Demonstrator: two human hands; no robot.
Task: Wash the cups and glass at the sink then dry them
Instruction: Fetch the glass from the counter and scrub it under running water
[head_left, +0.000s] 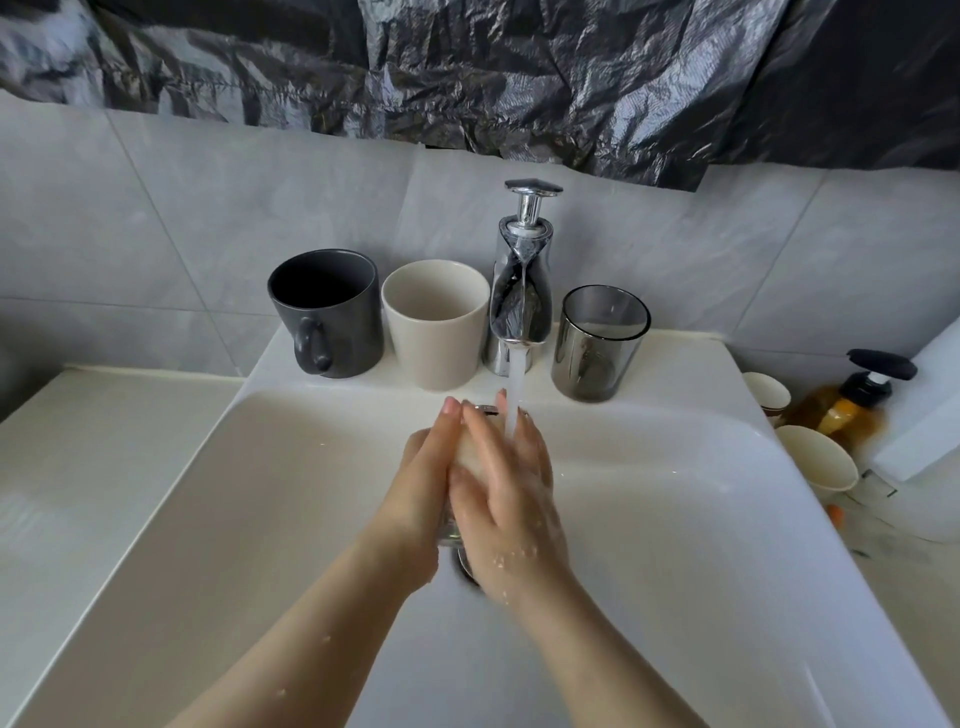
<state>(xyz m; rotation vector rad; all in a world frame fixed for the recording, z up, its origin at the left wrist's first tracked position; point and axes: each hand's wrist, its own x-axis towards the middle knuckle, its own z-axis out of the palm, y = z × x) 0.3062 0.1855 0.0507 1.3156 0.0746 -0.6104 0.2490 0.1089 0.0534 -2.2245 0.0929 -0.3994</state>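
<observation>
My left hand (426, 483) and my right hand (511, 478) are pressed around a clear glass (450, 531) over the sink basin (675, 519). The glass lies tilted away from me and is mostly hidden by my fingers. Water (511, 405) runs from the chrome tap (519, 296) onto my right fingers and the glass's far end. On the ledge behind stand a dark grey mug (327, 312) at the left, a beige cup (434, 322) beside it, and a smoked grey glass (600, 343) right of the tap.
An amber pump bottle (841, 410) and two pale paper cups (815, 457) crowd the counter at the right, beside a white box (930, 395). A white counter (78, 467) lies left of the sink. Black plastic sheeting (519, 78) hangs over the tiled wall.
</observation>
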